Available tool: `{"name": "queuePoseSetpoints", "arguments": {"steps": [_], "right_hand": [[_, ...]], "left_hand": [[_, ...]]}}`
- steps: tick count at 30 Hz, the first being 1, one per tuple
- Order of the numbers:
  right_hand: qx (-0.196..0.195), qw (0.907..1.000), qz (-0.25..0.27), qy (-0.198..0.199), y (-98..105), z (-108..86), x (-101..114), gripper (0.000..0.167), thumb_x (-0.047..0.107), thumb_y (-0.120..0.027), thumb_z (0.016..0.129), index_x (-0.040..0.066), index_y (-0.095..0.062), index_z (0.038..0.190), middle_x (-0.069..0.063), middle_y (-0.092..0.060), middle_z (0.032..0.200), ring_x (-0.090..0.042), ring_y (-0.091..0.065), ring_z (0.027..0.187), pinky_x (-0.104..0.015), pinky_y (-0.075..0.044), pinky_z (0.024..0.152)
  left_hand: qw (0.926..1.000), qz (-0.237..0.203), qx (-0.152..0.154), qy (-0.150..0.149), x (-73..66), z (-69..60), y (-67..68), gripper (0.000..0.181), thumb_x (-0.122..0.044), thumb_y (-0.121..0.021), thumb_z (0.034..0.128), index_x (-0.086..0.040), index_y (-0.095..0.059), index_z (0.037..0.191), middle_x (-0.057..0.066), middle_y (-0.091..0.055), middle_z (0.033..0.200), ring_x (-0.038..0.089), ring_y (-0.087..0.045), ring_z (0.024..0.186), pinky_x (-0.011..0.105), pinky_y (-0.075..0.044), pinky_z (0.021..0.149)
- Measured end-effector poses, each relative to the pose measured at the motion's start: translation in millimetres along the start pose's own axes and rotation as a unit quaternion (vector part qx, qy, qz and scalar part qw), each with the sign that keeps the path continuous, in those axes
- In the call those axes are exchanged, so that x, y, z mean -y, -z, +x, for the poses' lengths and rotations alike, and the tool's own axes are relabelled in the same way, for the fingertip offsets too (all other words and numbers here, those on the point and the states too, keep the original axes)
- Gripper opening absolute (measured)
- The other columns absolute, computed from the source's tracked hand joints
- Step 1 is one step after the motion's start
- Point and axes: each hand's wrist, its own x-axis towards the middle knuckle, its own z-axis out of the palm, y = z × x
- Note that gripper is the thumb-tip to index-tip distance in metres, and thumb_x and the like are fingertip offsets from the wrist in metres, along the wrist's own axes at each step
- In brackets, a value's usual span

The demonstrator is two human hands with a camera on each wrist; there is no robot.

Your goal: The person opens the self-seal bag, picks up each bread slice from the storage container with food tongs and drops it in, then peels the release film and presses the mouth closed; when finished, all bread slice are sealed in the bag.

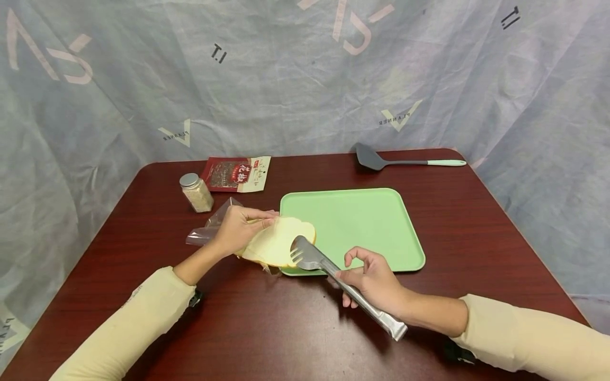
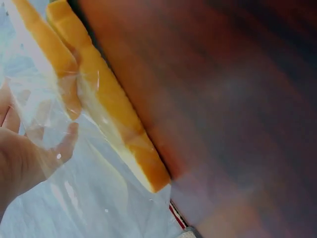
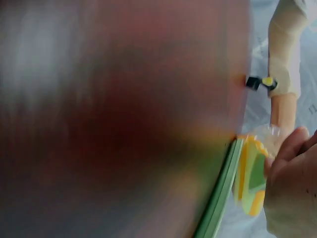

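Note:
My left hand (image 1: pixel 240 228) pinches the clear plastic bag (image 1: pixel 202 236) near the slices of bread (image 1: pixel 281 241), which overlap the tray's left end. In the left wrist view, two thick slices (image 2: pixel 111 104) lie in the plastic, and the left thumb and fingers (image 2: pixel 25 161) are seen through it. My right hand (image 1: pixel 378 283) grips metal tongs (image 1: pixel 369 309) by the arms. The fork-like head of the tongs lies over the bread's right edge; whether it touches cannot be told. The right wrist view shows the right hand (image 3: pixel 292 191) beside the bread (image 3: pixel 243 166).
A light green tray (image 1: pixel 367 227) lies mid-table. Behind the left hand stand a jar with a grey lid (image 1: pixel 197 194) and a red seasoning packet (image 1: pixel 233 175). A grey spatula (image 1: pixel 371 159) with a pale handle lies at the back right. A grey curtain (image 1: pixel 295 79) hangs behind the table.

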Motion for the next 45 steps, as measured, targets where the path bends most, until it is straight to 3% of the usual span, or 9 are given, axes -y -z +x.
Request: {"name": "queuePoseSetpoints", "arguments": {"steps": [6,12,17,23,27,34,37,41,45], "right_hand": [[0.012,0.9994,0.014,-0.028,-0.5,8.0,-0.4,0.023,0.003,-0.064,0.092,0.004,-0.041,0.091,-0.036,-0.067,0.096,-0.016,-0.064,0.05,-0.026,-0.051,0.047],[0.039,0.9987,0.009,-0.032,-3.2,17.4,-0.6,0.021,0.005,-0.065,0.092,0.005,-0.043,0.093,-0.035,-0.068,0.098,-0.014,-0.064,0.049,-0.024,-0.05,0.047],[0.043,0.9989,0.016,-0.01,-2.7,15.2,0.0,0.022,0.001,-0.063,0.092,0.002,-0.041,0.093,-0.035,-0.068,0.096,-0.014,-0.063,0.048,-0.023,-0.05,0.047],[0.046,0.9974,0.055,0.002,-6.0,5.3,3.0,0.023,0.0,-0.063,0.093,0.005,-0.04,0.09,-0.043,-0.063,0.1,-0.015,-0.064,0.05,-0.024,-0.051,0.048],[0.027,0.9983,0.052,0.008,-11.0,6.2,6.2,0.025,0.0,-0.063,0.092,0.005,-0.039,0.089,-0.042,-0.063,0.099,-0.015,-0.063,0.05,-0.024,-0.051,0.048],[-0.002,0.9992,0.041,-0.005,-14.5,10.6,3.3,0.027,-0.002,-0.063,0.091,0.004,-0.037,0.089,-0.037,-0.067,0.091,-0.015,-0.063,0.048,-0.025,-0.05,0.046],[-0.003,0.999,0.044,-0.008,-13.8,10.7,0.9,0.027,-0.002,-0.063,0.092,0.005,-0.038,0.088,-0.037,-0.067,0.093,-0.015,-0.063,0.048,-0.025,-0.05,0.045],[0.006,0.9985,0.053,-0.014,-12.4,10.7,-1.0,0.026,-0.002,-0.063,0.092,0.005,-0.038,0.087,-0.04,-0.065,0.097,-0.016,-0.063,0.049,-0.025,-0.05,0.046],[0.007,0.9984,0.053,-0.02,-11.8,11.4,-1.6,0.027,-0.001,-0.063,0.092,0.005,-0.038,0.087,-0.04,-0.065,0.098,-0.016,-0.064,0.049,-0.025,-0.051,0.046]], "left_hand": [[0.9998,0.009,-0.008,0.016,0.4,-0.7,-4.0,0.015,-0.002,-0.077,0.0835,0.005,-0.077,0.098,0.018,-0.073,0.102,0.031,-0.071,0.1,0.022,-0.053,0.083],[0.9994,0.011,0.023,0.023,-4.2,-2.6,-11.3,0.016,-0.009,-0.079,0.0848,-0.001,-0.079,0.098,0.011,-0.074,0.103,0.024,-0.07,0.102,0.029,-0.054,0.086],[0.9994,0.019,0.028,-0.007,0.3,-1.9,-6.6,0.014,-0.009,-0.079,0.0838,-0.002,-0.08,0.096,0.008,-0.075,0.1,0.022,-0.071,0.1,0.033,-0.054,0.089],[0.9974,-0.006,0.033,-0.064,4.4,-1.7,0.4,0.015,-0.004,-0.078,0.0841,-0.001,-0.079,0.099,0.009,-0.075,0.102,0.025,-0.07,0.106,0.026,-0.052,0.092],[0.9958,-0.018,0.017,-0.088,1.7,-4.2,-2.8,0.018,-0.001,-0.077,0.084,0.0,-0.078,0.101,0.012,-0.074,0.106,0.028,-0.069,0.108,0.025,-0.05,0.094],[0.9913,0.012,-0.017,-0.13,0.1,-8.8,-12.3,0.017,0.001,-0.079,0.0806,0.002,-0.078,0.098,0.014,-0.074,0.103,0.034,-0.069,0.105,0.033,-0.051,0.095],[0.9927,0.026,-0.008,-0.118,2.5,-6.7,-12.1,0.015,-0.001,-0.079,0.0816,0.001,-0.079,0.097,0.012,-0.075,0.101,0.029,-0.071,0.101,0.03,-0.053,0.09],[0.9962,0.051,0.032,-0.064,5.6,-2.5,-4.8,0.015,-0.01,-0.079,0.0848,-0.005,-0.08,0.099,0.005,-0.076,0.101,0.019,-0.072,0.097,0.024,-0.055,0.083],[0.9952,0.067,0.065,-0.027,8.0,-1.0,9.0,0.019,-0.016,-0.078,0.087,-0.012,-0.079,0.105,-0.001,-0.076,0.102,0.014,-0.071,0.099,0.03,-0.056,0.08]]}}
